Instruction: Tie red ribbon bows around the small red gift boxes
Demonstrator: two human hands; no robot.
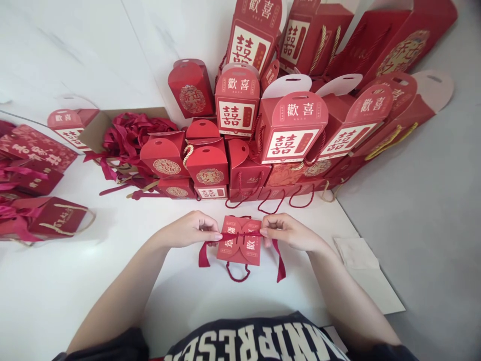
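A small red gift box (pixel 240 254) with white characters stands on the white table in front of me, its two top flaps folded together. A dark red ribbon (pixel 280 268) crosses the top, passing through the slots in the flaps. My left hand (pixel 197 229) pinches the ribbon at the box's left edge, and one tail dangles below the fingers. At the right edge my right hand (pixel 287 231) pinches the other side, its tail also hanging down. The ribbon is stretched between both hands. A red cord handle loops out on the near side of the box.
Stacked red gift boxes (pixel 294 128) line the back against the wall. A cardboard carton (pixel 93 131) of crumpled red ribbons (pixel 137 131) stands back left. Ribboned boxes (pixel 56 218) sit at far left. White paper (pixel 356 253) lies at right by the table's edge.
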